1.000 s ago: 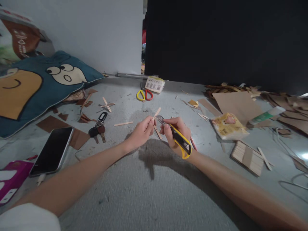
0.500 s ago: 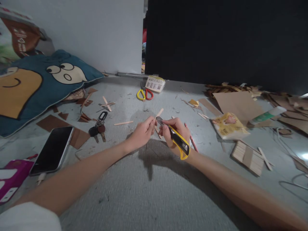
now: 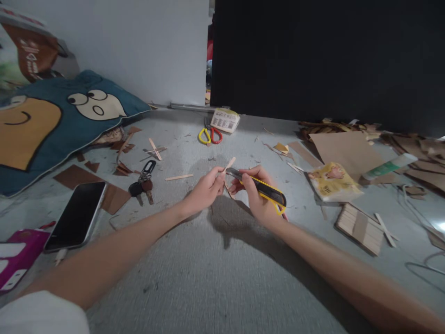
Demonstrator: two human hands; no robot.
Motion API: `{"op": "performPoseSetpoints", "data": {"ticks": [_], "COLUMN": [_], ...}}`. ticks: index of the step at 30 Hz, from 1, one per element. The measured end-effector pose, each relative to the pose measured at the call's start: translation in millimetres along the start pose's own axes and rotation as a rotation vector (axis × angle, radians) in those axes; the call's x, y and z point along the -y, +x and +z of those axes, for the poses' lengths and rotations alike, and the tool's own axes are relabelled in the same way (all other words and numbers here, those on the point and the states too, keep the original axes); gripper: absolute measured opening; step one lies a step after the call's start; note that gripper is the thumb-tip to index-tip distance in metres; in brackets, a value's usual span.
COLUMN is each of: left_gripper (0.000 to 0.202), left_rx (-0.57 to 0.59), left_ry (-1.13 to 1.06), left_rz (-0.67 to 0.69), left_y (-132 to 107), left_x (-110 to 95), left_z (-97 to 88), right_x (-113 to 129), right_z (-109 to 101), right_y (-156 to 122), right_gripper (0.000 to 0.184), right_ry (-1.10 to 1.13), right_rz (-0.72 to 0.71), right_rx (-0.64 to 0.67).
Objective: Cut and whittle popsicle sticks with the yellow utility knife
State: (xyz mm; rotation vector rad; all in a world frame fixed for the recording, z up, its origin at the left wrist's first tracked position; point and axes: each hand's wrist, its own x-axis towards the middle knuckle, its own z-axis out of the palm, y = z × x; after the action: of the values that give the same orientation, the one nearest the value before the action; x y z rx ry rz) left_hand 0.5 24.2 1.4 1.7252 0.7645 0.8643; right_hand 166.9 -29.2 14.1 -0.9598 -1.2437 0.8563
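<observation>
Wooden stick (image 3: 230, 163) is being pinched in L hand (image 3: 206, 189) & blk/yellow cutter (image 3: 269, 189) is being gripped in R hand (image 3: 259, 206), w/ blade by stick.

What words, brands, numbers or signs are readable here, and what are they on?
No word or number reads clearly.
Brown packaging: a triangular sign, apparently recycling; its lettering is too blurred.
White packet: print too small.
Yellow packet: lettering too blurred.
Green-and-white tube: any print is unreadable.

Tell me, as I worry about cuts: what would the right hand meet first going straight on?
Its utility knife would likely meet the wooden stick in the left hand first; whether they touch is unclear.
</observation>
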Motion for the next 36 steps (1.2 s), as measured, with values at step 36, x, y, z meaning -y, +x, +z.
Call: {"op": "performPoseSetpoints", "data": {"ticks": [36], "left_gripper": [0.033], "left_rx": [0.113], "left_ry": [0.04], "left_rz": [-0.031], "left_y": [-1], "left_x": [0], "left_z": [-2.1], "right_x": [-5], "right_z": [-21], "right_y": [21], "right_gripper": [0.028], "right_ry": [0.038], "right_rz": [0.09], "right_rx": [-0.019]}}
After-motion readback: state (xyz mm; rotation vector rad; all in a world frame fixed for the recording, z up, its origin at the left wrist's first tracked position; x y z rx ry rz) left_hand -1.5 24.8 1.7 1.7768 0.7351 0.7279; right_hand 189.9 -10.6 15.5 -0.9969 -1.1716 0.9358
